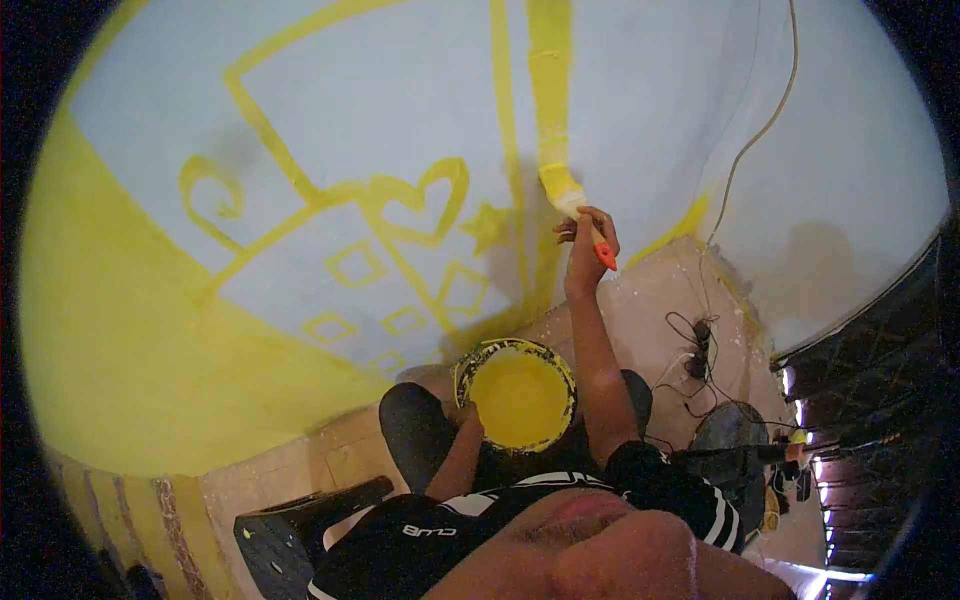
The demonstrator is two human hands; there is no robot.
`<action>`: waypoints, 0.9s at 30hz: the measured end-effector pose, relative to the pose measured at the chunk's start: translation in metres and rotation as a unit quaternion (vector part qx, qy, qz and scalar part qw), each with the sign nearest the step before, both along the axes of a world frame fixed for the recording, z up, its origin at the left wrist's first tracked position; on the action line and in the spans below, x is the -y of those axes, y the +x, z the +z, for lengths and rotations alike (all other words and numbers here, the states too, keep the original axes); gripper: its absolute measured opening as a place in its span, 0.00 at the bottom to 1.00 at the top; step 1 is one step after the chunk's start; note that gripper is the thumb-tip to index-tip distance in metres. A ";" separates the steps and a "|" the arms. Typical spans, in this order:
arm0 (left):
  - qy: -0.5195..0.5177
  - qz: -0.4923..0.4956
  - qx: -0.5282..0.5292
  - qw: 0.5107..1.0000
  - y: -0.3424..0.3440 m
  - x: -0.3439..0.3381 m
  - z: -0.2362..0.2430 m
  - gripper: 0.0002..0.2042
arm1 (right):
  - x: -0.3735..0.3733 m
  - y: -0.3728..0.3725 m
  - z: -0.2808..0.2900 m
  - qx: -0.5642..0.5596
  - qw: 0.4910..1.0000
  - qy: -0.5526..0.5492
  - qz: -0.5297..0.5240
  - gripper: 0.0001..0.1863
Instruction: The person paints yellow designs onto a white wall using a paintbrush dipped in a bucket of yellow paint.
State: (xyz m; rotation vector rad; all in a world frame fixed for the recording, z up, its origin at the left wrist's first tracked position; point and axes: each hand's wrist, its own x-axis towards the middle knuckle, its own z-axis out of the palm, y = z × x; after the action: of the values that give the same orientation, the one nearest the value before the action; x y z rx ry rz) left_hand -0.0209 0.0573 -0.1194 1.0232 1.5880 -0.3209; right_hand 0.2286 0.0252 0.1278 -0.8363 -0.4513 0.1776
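Observation:
My right hand (585, 240) is raised and closed on a paintbrush (575, 205) with an orange handle end; its yellow-loaded bristles press against the pale wall (400, 90) at the foot of a broad yellow vertical stripe (549, 80). My left hand (466, 415) grips the rim of a round bucket of yellow paint (518, 397) held over my knees. Yellow outlines on the wall show a heart (420, 205), a star, diamonds and a scroll.
A large solid yellow area (130, 350) covers the wall's lower left. Black cables and a power strip (697, 355) lie on the beige floor to the right, with a cord (760, 130) running up the wall. A dark stool (290, 530) stands at lower left.

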 end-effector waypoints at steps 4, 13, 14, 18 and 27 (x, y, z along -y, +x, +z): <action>-0.001 0.012 -0.009 1.000 0.000 0.003 -0.003 0.22 | 0.003 -0.002 -0.038 -0.007 0.998 -0.061 -0.004 0.07; -0.005 0.039 -0.017 0.999 -0.004 0.005 -0.019 0.21 | 0.020 0.001 -0.126 -0.045 0.994 -0.093 -0.030 0.08; -0.001 0.043 -0.016 0.999 -0.004 0.007 -0.023 0.21 | 0.017 -0.001 -0.133 -0.045 0.994 -0.093 -0.029 0.08; 0.014 0.050 -0.010 0.999 -0.002 0.005 -0.029 0.20 | 0.011 -0.002 -0.133 -0.054 0.996 -0.072 -0.013 0.07; 0.039 0.099 0.010 0.994 -0.011 0.008 -0.049 0.19 | -0.004 -0.001 -0.068 -0.024 0.999 -0.026 -0.027 0.08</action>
State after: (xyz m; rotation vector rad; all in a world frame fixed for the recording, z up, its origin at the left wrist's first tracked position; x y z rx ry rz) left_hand -0.0322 0.0488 -0.1680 0.9162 1.6794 -0.1124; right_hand 0.2273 0.0293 0.0593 -0.8924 -0.3804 0.1584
